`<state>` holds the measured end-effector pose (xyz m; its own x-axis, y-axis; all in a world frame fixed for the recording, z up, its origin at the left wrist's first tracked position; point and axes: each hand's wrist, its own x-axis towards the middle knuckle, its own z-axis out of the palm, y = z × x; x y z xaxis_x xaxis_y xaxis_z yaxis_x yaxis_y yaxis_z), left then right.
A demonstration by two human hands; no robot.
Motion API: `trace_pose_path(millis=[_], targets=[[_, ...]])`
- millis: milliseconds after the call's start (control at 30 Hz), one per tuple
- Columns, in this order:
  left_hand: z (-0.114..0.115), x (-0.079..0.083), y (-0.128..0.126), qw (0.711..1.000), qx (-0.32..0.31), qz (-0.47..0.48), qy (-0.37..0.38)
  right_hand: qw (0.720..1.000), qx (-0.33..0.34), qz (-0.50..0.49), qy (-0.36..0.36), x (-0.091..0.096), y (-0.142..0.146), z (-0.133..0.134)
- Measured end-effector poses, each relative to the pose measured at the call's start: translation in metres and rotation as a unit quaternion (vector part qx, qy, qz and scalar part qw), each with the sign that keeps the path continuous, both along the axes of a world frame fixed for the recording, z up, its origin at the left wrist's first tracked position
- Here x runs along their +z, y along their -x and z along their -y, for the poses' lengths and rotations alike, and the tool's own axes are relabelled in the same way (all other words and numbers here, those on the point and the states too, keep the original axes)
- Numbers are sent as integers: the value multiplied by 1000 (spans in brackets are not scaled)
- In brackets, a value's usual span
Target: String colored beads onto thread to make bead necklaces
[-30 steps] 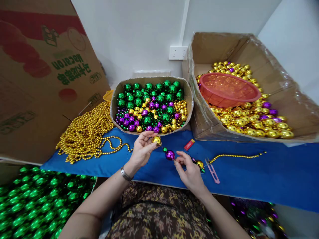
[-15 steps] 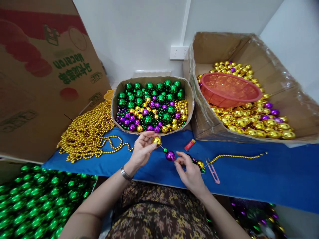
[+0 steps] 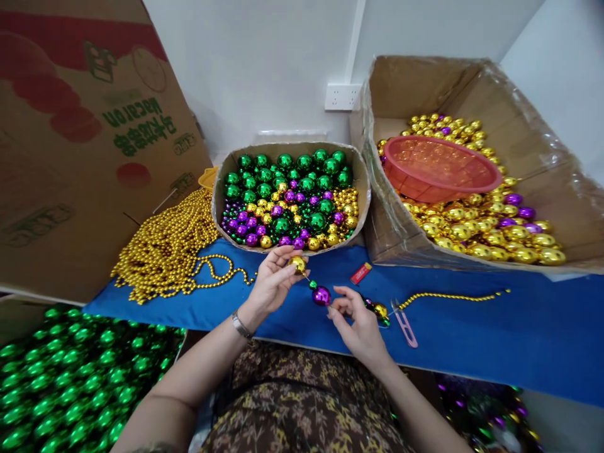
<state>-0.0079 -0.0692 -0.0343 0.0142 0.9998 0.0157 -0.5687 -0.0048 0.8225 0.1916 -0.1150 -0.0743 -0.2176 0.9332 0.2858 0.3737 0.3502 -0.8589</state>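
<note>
Between thumb and fingers my left hand grips a large gold bead, closed on it just in front of the bead box. A thin strand runs from it through a small green bead to a large purple bead. My right hand pinches that strand just right of the purple bead. Partly behind this hand lie more strung beads, gold and green, on the blue cloth. To their right rest pink thread snips and a gold bead chain.
A low box of green, purple and gold beads stands ahead. At right is a big carton of gold beads with a red basket. Gold bead strings pile up left, beside a tall carton. A red packet lies mid-table.
The view has shifted slightly. Both hands keep their holds, and the purple bead sits almost where it was, a little nearer the left hand.
</note>
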Motion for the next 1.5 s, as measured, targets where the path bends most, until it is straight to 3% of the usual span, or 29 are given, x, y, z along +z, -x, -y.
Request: trace_pose_path(millis=[100, 200, 367, 533, 700, 833, 900, 1033, 1200, 1400, 1500], targets=[[0, -2, 0, 1000, 22, -19, -12, 1000, -9, 5, 1, 0, 0, 0], [1, -1, -1, 995, 58, -55, -54, 996, -32, 62, -54, 0, -1, -1], [2, 3, -2, 999, 24, -29, -21, 988, -47, 99, -113, 1, -1, -1], [1, 0, -3, 995, 65, -61, -49, 987, -54, 99, -111, 0, 2, 1], [1, 2, -1, 999, 26, -32, -3, 983, -69, 103, -134, -2, 4, 2], [0, 1, 0, 999, 17, -29, 7, 996, -30, 65, -56, -2, 7, 4], [-1, -1, -1, 998, 42, -51, -8, 998, -21, 52, -27, -1, 8, 5], [-1, -1, -4, 989, 110, -94, -41, 994, -53, 76, -58, 2, 9, 6], [1, 3, -2, 999, 33, -36, 3, 994, -34, 65, -76, 3, 6, 2], [4, 2, -6, 995, 55, -47, -73, 995, -49, 67, -63, -6, 3, -2], [4, 3, -7, 997, 47, -32, -59, 996, -44, 59, -59, -8, 3, -1]])
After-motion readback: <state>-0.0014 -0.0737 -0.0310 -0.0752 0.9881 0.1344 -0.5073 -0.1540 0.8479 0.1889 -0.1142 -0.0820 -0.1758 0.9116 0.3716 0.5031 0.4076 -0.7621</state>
